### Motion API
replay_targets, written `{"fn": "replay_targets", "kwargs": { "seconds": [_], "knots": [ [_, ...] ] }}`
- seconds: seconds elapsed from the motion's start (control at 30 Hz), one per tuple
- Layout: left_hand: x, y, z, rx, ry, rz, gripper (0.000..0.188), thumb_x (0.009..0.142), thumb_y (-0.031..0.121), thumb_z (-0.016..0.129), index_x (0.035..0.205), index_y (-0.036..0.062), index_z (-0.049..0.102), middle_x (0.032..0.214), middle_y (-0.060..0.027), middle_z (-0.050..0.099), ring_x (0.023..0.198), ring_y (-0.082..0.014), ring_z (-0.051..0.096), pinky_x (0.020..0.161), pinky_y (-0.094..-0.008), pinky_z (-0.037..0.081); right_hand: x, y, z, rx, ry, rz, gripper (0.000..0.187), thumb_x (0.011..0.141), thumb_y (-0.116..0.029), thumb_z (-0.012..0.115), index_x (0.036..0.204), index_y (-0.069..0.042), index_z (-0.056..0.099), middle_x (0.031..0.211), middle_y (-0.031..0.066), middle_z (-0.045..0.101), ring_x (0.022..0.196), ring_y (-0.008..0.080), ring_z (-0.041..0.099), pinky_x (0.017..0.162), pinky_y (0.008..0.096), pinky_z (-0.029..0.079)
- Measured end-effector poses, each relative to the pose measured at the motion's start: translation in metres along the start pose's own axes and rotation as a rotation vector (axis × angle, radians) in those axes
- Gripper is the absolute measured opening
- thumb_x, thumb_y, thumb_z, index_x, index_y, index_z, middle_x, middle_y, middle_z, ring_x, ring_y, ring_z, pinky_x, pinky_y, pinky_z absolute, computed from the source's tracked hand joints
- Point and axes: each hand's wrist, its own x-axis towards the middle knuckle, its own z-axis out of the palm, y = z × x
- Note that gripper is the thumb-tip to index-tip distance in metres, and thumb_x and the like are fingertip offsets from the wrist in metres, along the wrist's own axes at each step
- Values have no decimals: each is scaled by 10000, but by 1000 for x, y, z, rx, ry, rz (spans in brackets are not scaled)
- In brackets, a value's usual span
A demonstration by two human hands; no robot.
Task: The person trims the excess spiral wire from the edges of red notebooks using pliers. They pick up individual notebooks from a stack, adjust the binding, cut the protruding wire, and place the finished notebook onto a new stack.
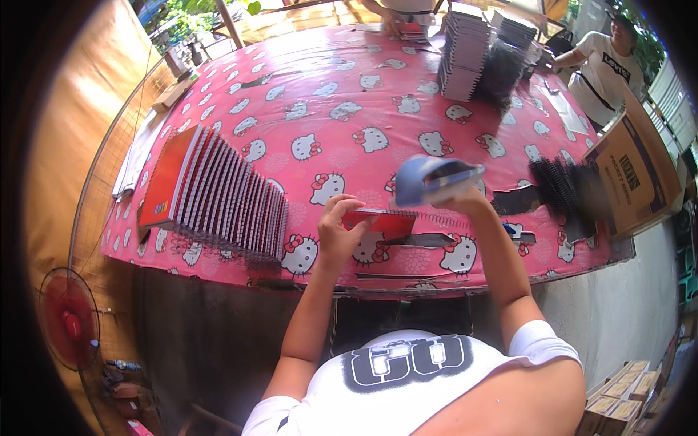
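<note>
My left hand [339, 231] pinches a small red notebook [389, 224] near the table's front edge, thumb in front and fingers behind. A thin spiral coil [445, 218] runs along its top edge and sticks out to the right. My right hand [465, 199] grips a blue curved hand tool [416, 182] with an opening in its handle, raised just above the notebook and coil. Motion blurs the tool, so its exact kind is unclear. To the left stands a long row of red spiral notebooks [218, 192], packed side by side.
A pink patterned cover [305, 109], torn in places, lies over the table. Black coils [563, 185] are heaped beside a cardboard box [638, 171] at right. Tall notebook stacks [463, 58] stand at the far side, where two people work. A red fan [70, 323] is at lower left.
</note>
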Motion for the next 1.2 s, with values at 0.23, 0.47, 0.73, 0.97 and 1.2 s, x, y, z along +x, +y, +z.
{"fn": "replay_targets", "kwargs": {
  "seconds": [0.23, 0.47, 0.73, 0.97, 1.2],
  "knots": [
    [-8, -17, 0, -354, 4, -133, 333, 752, 14, 788, 1035, 40, 615, 992, -34, 624, 897, -103, 602, 787, -244, 508, 30, -15, 5, -179, -68, 117, 380, 621, 39, 665, 986, -31, 584, 801, 141, 649, 734, 162, 616, 686, 328, 500],
    [-14, -18, -14, -601, 30, -268, 362, 813, -91, 684, 1156, 6, 621, 1094, -54, 642, 996, -132, 625, 886, -277, 516, 40, -11, 21, -85, -125, 122, 372, 643, 59, 652, 995, -35, 579, 797, 100, 643, 769, 144, 630, 662, 319, 503],
    [-17, -24, -25, -527, 11, -247, 326, 814, -104, 673, 1117, 17, 670, 1053, -52, 658, 980, -133, 633, 858, -264, 547, 32, -13, 12, -844, 212, 359, 310, 692, 10, 626, 989, -48, 556, 863, 189, 659, 870, 400, 642, 718, 483, 500],
    [0, -11, -19, -683, -49, -271, 197, 771, -139, 697, 925, -29, 640, 1000, -130, 659, 913, -173, 654, 751, -270, 582, -78, 34, -86, -1088, 229, 263, 514, 755, -25, 629, 1243, -20, 470, 1327, 237, 470, 1201, 433, 466, 969, 490, 415],
    [4, 55, 6, 3, 196, 439, 177, 731, -66, 767, 846, -16, 643, 957, -142, 666, 857, -166, 660, 711, -272, 576, -171, -28, -20, -1066, 190, 360, 687, 830, -320, 683, 1350, 39, 412, 1318, 238, 456, 1233, 397, 422, 1051, 485, 302]
  ]
}}
